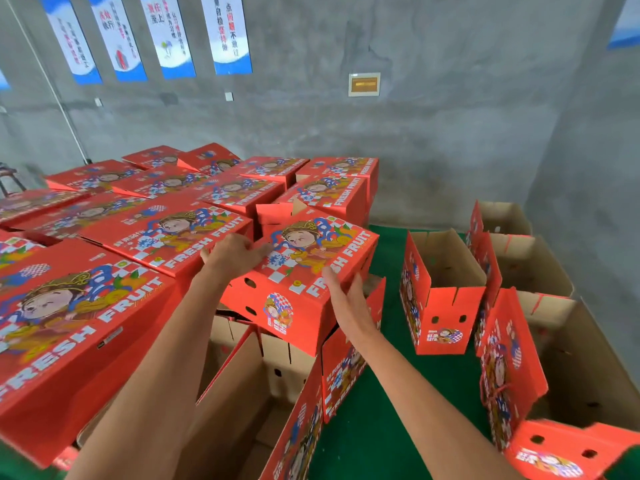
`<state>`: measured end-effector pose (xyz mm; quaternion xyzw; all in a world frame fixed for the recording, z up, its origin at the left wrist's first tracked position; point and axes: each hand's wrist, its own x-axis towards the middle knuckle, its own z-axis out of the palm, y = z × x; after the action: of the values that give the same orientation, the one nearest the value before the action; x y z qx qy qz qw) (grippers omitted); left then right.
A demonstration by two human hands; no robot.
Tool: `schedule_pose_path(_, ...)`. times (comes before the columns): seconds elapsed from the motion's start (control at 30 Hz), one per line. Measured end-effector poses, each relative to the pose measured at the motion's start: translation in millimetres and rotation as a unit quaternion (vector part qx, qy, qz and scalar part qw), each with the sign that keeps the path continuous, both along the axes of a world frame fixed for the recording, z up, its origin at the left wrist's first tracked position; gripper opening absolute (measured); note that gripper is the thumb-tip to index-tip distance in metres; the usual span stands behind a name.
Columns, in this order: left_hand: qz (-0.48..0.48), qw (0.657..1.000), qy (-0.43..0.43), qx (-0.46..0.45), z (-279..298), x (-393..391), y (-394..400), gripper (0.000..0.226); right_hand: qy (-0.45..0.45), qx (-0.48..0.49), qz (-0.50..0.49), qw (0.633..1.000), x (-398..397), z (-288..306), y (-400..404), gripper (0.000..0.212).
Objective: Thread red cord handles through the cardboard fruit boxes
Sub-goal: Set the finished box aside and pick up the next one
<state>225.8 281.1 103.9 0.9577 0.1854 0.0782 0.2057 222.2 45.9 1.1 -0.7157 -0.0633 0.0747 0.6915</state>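
Centre of the frame: a closed red fruit box [304, 271], printed with a cartoon figure and "FRESH FRUIT", is held tilted between two bare hands. The left hand [232, 254] lies on the box's upper left edge, fingers curled over it. The right hand [343, 292] presses flat against the near right side, fingers straight, a released grip. Two round holes [250, 282] show in the box's near end face. Closed boxes [162, 233] are stacked across the left half. Open boxes [446, 271] stand on green flooring [388, 271] at right; what may be red cord [498, 393] hangs on one, lower right, too blurred to confirm. Posters [225, 32] hang on the grey wall, upper left.
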Motion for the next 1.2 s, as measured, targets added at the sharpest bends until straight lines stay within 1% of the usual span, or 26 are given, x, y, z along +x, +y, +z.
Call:
schedule_pose_path(0.1, -0.049, 0.996, -0.072, 0.027, 29, -21, -18, 0.047, -0.009, 0.091, -0.003, 0.996, -6, -2, -16, 0.074)
schedule_pose_path(0.17, -0.111, 0.985, -0.129, -0.001, 55, -42, -35, 0.043, -0.017, 0.166, -0.026, 0.986, -11, -2, -33, 0.066)
schedule_pose_path(0.23, -0.201, 0.965, -0.165, -0.033, 82, -66, -57, 0.036, -0.017, 0.238, -0.057, 0.969, -16, 1, -57, 0.06)
schedule_pose_path(0.27, -0.246, 0.954, -0.161, -0.052, 94, -78, -70, 0.033, -0.016, 0.266, -0.077, 0.961, -19, 2, -70, 0.059)
schedule_pose_path(0.3, -0.291, 0.944, -0.13, -0.083, 106, -90, -83, 0.032, -0.01, 0.284, -0.096, 0.954, -24, 2, -85, 0.06)
schedule_pose_path(0.33, -0.336, 0.93, -0.082, -0.125, 116, -100, -98, 0.031, 0.004, 0.294, -0.112, 0.949, -30, 1, -100, 0.062)
schedule_pose_path(0.37, -0.368, 0.915, -0.037, -0.164, 122, -106, -113, 0.03, 0.019, 0.296, -0.125, 0.947, -38, -2, -114, 0.064)
schedule_pose_path(0.4, -0.388, 0.904, -0.015, -0.18, 122, -108, -127, 0.03, 0.031, 0.292, -0.135, 0.946, -48, -7, -127, 0.063)
schedule_pose_path(0.5, -0.425, 0.895, -0.03, -0.136, 105, -104, -182, 0.026, 0.056, 0.281, -0.155, 0.945, -80, -35, -157, 0.055)
schedule_pose_path(0.57, -0.44, 0.889, -0.02, -0.128, 83, -98, -213, 0.032, 0.081, 0.28, -0.167, 0.942, -101, -60, -173, 0.051)
schedule_pose_path(0.6, -0.438, 0.893, -0.01, -0.104, 70, -93, -225, 0.041, 0.096, 0.279, -0.172, 0.94, -109, -73, -181, 0.049)
schedule_pose_path(0.67, -0.401, 0.914, -0.022, 0.049, 45, -91, -248, 0.076, 0.124, 0.274, -0.182, 0.936, -126, -97, -201, 0.052)
schedule_pose_path(0.7, -0.376, 0.92, -0.034, 0.103, 32, -89, -256, 0.092, 0.135, 0.269, -0.185, 0.936, -133, -109, -210, 0.056)
schedule_pose_path(0.73, -0.354, 0.932, -0.014, 0.075, 18, -90, -264, 0.099, 0.146, 0.262, -0.184, 0.936, -141, -121, -216, 0.061)
schedule_pose_path(0.77, -0.34, 0.94, 0.026, -0.001, 4, -90, -273, 0.1, 0.157, 0.257, -0.179, 0.937, -149, -133, -222, 0.065)
schedule_pose_path(0.8, -0.318, 0.943, 0.065, -0.078, -14, -87, -284, 0.091, 0.167, 0.253, -0.17, 0.938, -156, -144, -228, 0.068)
schedule_pose_path(0.83, -0.306, 0.939, 0.097, -0.121, -28, -87, -295, 0.076, 0.182, 0.247, -0.164, 0.938, -162, -155, -232, 0.07)
schedule_pose_path(0.87, -0.29, 0.941, 0.103, -0.14, -45, -86, -304, 0.068, 0.198, 0.239, -0.164, 0.936, -168, -166, -235, 0.071)
schedule_pose_path(0.9, -0.273, 0.945, 0.104, -0.145, -58, -87, -311, 0.065, 0.215, 0.23, -0.162, 0.935, -173, -177, -237, 0.068)
schedule_pose_path(0.97, -0.254, 0.943, 0.101, -0.188, -75, -88, -324, 0.051, 0.247, 0.193, -0.155, 0.937, -181, -196, -241, 0.055)
schedule_pose_path(1.0, -0.25, 0.937, 0.113, -0.215, -84, -88, -329, 0.043, 0.256, 0.154, -0.15, 0.942, -185, -205, -243, 0.049)
schedule_pose_path(1.03, -0.251, 0.932, 0.135, -0.225, -93, -89, -333, 0.039, 0.263, 0.105, -0.146, 0.948, -189, -214, -245, 0.045)
schedule_pose_path(1.13, -0.235, 0.918, 0.218, -0.233, -109, -98, -341, 0.041, 0.27, -0.019, -0.136, 0.953, -201, -233, -254, 0.042)
schedule_pose_path(1.2, -0.223, 0.902, 0.266, -0.258, -119, -105, -348, 0.038, 0.239, -0.118, -0.116, 0.957, -206, -240, -263, 0.039)
